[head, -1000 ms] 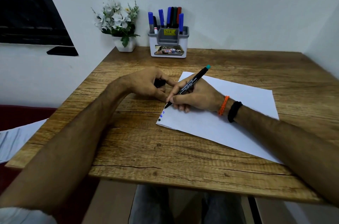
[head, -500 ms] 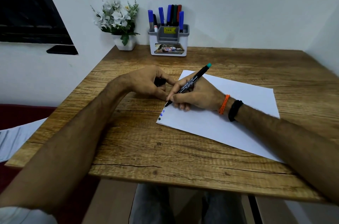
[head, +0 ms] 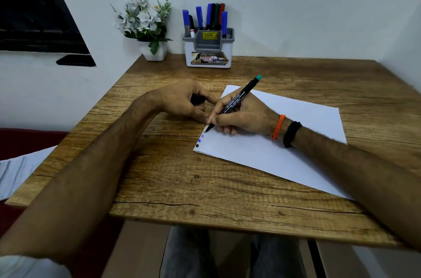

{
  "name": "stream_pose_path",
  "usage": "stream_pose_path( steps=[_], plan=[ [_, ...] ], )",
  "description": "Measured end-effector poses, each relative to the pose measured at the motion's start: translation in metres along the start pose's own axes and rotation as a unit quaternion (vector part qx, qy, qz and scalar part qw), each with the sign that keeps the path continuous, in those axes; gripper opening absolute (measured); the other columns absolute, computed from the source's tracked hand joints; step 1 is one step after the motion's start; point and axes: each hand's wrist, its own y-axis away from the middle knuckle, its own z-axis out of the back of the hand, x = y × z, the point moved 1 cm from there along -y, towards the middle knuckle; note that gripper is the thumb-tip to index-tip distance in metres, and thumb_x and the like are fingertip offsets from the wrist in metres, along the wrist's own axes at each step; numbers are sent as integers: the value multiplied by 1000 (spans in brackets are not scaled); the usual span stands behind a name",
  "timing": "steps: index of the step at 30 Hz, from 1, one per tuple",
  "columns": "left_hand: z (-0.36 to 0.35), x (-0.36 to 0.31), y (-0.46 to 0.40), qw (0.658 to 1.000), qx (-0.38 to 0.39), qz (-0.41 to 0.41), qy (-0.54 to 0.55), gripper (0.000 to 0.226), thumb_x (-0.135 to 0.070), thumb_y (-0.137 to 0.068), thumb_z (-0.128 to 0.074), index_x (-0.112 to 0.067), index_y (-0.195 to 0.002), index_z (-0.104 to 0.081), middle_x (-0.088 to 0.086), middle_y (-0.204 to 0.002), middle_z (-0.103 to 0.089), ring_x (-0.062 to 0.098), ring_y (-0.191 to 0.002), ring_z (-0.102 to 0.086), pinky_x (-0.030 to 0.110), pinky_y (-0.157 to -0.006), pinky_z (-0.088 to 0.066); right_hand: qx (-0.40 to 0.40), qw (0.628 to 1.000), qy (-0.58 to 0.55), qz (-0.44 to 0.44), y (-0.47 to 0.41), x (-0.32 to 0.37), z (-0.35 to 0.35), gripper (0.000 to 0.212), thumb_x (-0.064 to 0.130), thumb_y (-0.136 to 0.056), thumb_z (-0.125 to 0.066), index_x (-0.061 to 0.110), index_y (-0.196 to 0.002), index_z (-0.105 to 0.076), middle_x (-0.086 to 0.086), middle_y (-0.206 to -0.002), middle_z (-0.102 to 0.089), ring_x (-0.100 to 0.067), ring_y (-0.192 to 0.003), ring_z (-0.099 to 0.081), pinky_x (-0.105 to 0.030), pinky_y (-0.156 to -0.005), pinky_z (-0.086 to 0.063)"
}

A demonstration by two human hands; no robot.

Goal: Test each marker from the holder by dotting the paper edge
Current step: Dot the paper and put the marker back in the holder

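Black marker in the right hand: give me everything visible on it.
The slim black marker with a teal end plug looks plastic, with white print along its barrel. It is uncapped and tilted, teal end up and away, tip down at the left edge of the white paper sheet, above earlier dots. The right hand pinches its lower barrel.

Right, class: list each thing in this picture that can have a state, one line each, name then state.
black marker: uncapped, tilted, tip at the paper's left edge, gripped by the right hand.
cap: off the marker, held in the left hand.
paper: flat on the table, dots along its left edge.
holder: upright, markers standing in it.
markers in holder: capped, upright.
flower pot: upright.
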Motion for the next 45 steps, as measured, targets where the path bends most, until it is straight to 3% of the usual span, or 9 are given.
stream_pose_path(
  steps=[6,14,23,27,31,36,42,45],
  plan=[
    [0,0,-1,1000,-6,7,1,46,-13,-78,-77,-32,-117,-64,-18,-48,-47,-1,-48,-41,11,-53,-34,-7,1000,-3,-4,0,-1,0,9,-7,-85,-63,-8,-87,-71,-9,-61,-67,-12,-47,-59,-20,-45,-48],
    [0,0,-1,1000,-6,13,-7,43,-14,-78,-77,-29,-117,-66,-18,-47,-46,0,-50,-41,21,-60,-36,-11,1000,1,-6,0,0,-1,8,-6,-85,-64,-6,-85,-72,-10,-62,-67,-11,-46,-58,-21,-44,-47],
    [0,1,-1,1000,-8,-8,-8,43,-16,-77,-79,-48,-102,-64,-14,-56,-48,6,-57,-43,20,-60,-36,-21,1000,5,-4,-1,-1,-1,8,-7,-83,-64,-7,-83,-72,-10,-60,-67,-11,-45,-58,-20,-44,-46],
    [0,0,-1,1000,-6,1,-5,44,-14,-78,-78,-35,-115,-65,-18,-48,-46,0,-48,-40,13,-55,-34,-17,1000,6,-1,-1,0,-1,7,-4,-82,-65,-5,-82,-72,-10,-60,-67,-10,-44,-57,-20,-43,-45],
    [0,0,0,1000,-7,-3,-9,43,-17,-77,-78,-43,-108,-64,-18,-49,-45,1,-51,-40,21,-60,-35,-25,1000,8,-5,-1,0,-1,7,-2,-82,-66,-4,-82,-72,-8,-59,-67,-10,-44,-57,-19,-43,-45],
    [-1,1,-1,1000,-9,1,-7,43,-14,-78,-78,-34,-115,-65,-17,-49,-46,0,-50,-40,19,-58,-35,-20,1000,0,-1,-1,1,-2,7,9,-75,-67,7,-75,-73,-14,-60,-67,-13,-44,-57,-21,-43,-45],
    [-1,1,0,1000,-7,-5,-7,41,-17,-78,-79,-38,-111,-66,-16,-51,-45,3,-53,-41,25,-62,-37,-20,1000,5,1,-1,0,-2,12,7,-76,-66,-2,-81,-72,-4,-56,-66,-10,-43,-56,-20,-43,-45],
    [-1,-1,0,1000,-7,-1,-5,40,-14,-78,-78,-37,-109,-66,-17,-49,-44,1,-50,-39,20,-58,-35,-35,999,5,2,-2,0,-2,11,6,-76,-65,-2,-80,-73,-5,-56,-66,-11,-43,-56,-19,-43,-44]
  ],
)
